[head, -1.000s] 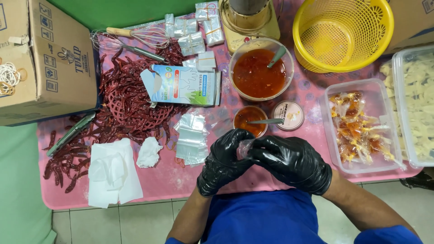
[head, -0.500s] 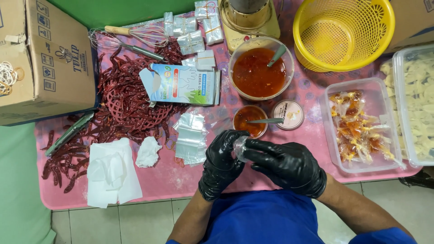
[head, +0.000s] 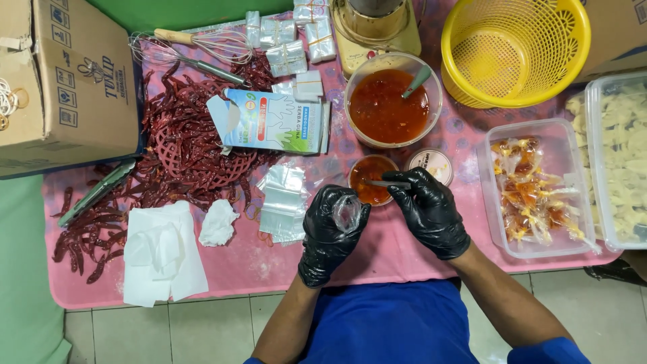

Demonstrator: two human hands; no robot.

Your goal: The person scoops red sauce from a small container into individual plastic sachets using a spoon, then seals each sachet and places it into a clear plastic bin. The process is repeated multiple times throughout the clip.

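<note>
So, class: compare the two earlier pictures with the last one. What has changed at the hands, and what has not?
The right hand has let go of the small clear bag and moved up to the spoon in the small sauce cup, fingers on its handle. The left hand now holds the bag alone. The big sauce bowl, chillies and trays have not moved.

Two gloved hands, the left hand [head: 328, 232] and the right hand [head: 428, 210], are at work over one pink table [head: 377, 253]. On it stand two bowls of red sauce, a large bowl [head: 392, 101] and a small bowl [head: 369, 179]. There is also one yellow basket [head: 515, 50], one whisk [head: 202, 42], one cardboard box [head: 67, 81] and two clear tubs, the near tub [head: 539, 189] and the far tub [head: 620, 155].
</note>
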